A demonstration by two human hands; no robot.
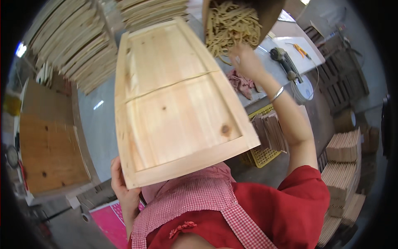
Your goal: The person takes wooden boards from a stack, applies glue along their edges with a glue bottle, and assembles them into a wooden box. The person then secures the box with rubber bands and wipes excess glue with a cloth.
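A shallow pale wooden box (pixel 178 112) with a raised frame is tilted up in front of me. One thin tan rubber band (pixel 174 86) stretches across its middle. My left hand (pixel 122 186) grips the box at its lower left corner, thumb along the edge, the other fingers partly behind it. Up at the right, my right hand (pixel 244 60) is at the front of an open cardboard box (pixel 271 18) heaped with tan rubber bands (pixel 232 27). Motion blurs its fingers against the bands, so whether it holds one is unclear.
Stacks of thin wooden boards (pixel 70 41) stand at the back left. Right of the rubber bands lie a pink cloth (pixel 240 84), a dark power tool (pixel 286 62) and orange-handled pliers (pixel 300 50). A yellow crate (pixel 265 157) holds wooden pieces below. More wooden pieces (pixel 340 166) are stacked at right.
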